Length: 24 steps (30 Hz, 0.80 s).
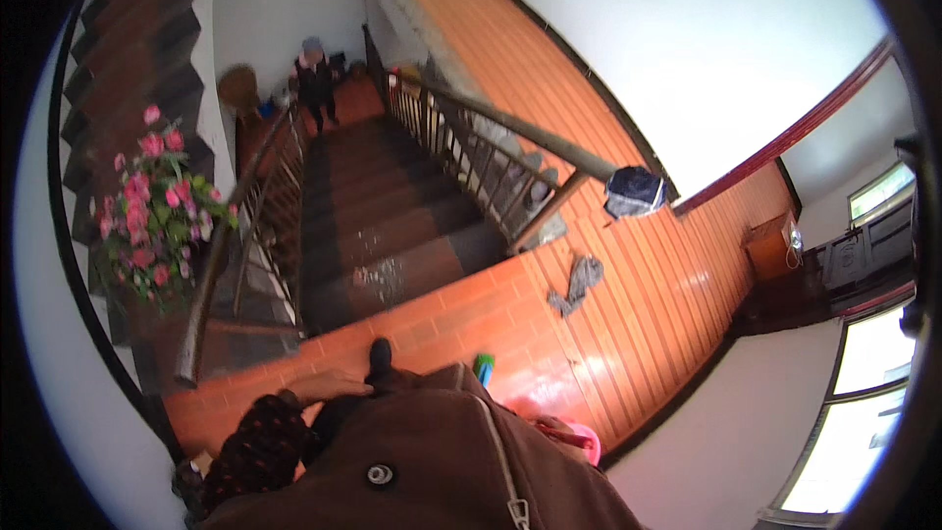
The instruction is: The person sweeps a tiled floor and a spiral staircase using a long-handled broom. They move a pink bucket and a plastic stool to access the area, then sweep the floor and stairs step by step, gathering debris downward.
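My left hand (331, 386) lies flat with its fingers stretched out, by my leg and just behind the dark shoe (380, 355). Nothing shows in it. Past the edge of my brown jacket (434, 449), my right hand (563, 433) is partly hidden, beside a red item (578, 440) and the rim of a pink basin (595, 445); whether it grips either is unclear. A small green and blue object (483, 368), perhaps a brush, rests on the tiled floor (471, 302) in front of me. Farther off, a crumpled grey cloth (578, 284) lies on the boards.
A dark staircase (368, 213) drops away ahead, between wooden handrails (515, 118). Pale specks or glare mark its upper steps. A person (315, 81) stands near its foot. Pink flowers (147, 213) flank the left rail; a dark blue fabric item (634, 191) sits at the right rail's end.
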Motion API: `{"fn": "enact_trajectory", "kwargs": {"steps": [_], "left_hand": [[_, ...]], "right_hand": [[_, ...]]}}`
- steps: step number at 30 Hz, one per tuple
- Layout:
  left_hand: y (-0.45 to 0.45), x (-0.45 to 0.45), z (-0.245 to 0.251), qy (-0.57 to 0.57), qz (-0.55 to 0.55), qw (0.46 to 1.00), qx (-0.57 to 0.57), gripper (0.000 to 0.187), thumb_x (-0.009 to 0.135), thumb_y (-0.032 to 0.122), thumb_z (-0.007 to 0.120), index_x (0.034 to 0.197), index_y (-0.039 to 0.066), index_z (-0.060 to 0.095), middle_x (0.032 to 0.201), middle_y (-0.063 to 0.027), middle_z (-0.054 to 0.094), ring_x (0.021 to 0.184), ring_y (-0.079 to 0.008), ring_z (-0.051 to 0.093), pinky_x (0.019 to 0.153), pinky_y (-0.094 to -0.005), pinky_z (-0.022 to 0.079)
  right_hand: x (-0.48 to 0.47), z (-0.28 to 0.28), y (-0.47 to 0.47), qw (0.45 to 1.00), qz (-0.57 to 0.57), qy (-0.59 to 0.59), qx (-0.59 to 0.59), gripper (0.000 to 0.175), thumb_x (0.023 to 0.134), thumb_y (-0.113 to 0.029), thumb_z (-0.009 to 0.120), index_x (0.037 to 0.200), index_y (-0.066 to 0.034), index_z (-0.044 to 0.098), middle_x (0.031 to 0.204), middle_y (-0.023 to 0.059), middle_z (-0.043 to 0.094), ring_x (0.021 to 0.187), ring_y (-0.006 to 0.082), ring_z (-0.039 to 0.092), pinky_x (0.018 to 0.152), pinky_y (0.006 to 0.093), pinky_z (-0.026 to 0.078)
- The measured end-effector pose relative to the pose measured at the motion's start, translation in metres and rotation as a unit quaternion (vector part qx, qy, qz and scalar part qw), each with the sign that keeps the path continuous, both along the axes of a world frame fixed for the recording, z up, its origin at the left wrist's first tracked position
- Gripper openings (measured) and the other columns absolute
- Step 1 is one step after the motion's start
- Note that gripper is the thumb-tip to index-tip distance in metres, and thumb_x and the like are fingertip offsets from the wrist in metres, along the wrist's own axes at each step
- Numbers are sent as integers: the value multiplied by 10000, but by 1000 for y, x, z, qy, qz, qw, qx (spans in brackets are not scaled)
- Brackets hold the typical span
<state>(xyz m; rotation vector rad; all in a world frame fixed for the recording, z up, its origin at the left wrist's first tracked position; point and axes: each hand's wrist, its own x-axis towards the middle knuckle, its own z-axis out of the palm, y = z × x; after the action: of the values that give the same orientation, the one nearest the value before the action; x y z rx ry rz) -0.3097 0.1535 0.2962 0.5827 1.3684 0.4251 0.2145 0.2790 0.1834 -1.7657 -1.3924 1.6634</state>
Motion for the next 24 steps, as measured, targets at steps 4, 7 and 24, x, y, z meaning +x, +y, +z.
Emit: {"fn": "enact_trajectory", "kwargs": {"steps": [4, 7, 24], "left_hand": [[-62, -7, 53, 113, -88, 989, 19, 507, 968, 434, 596, 1195, -14, 666, 1166, -170, 685, 1093, -279, 641, 932, -350, 484], [-107, 2, 65, 74, 68, 987, -127, 391, 944, 327, 670, 1183, 18, 681, 1124, -107, 703, 1026, -202, 647, 910, -331, 490], [-92, -120, -13, 236, 128, 963, 34, 448, 888, 463, 691, 1041, 42, 706, 792, -115, 688, 730, -221, 670, 693, -361, 524]], "right_hand": [[3, 4, -9, 999, 10, -26, -44, 423, 945, -269, 669, 1253, 13, 599, 1074, 144, 707, 1007, 235, 662, 877, 335, 522], [2, 9, -9, 996, 21, -52, -74, 442, 937, -267, 680, 1261, 20, 593, 1085, 149, 706, 1005, 234, 661, 875, 337, 522], [-121, -43, 70, 923, 284, -216, -144, 557, 868, -232, 758, 1297, 68, 566, 1105, 183, 710, 944, 218, 666, 808, 332, 534]]}}
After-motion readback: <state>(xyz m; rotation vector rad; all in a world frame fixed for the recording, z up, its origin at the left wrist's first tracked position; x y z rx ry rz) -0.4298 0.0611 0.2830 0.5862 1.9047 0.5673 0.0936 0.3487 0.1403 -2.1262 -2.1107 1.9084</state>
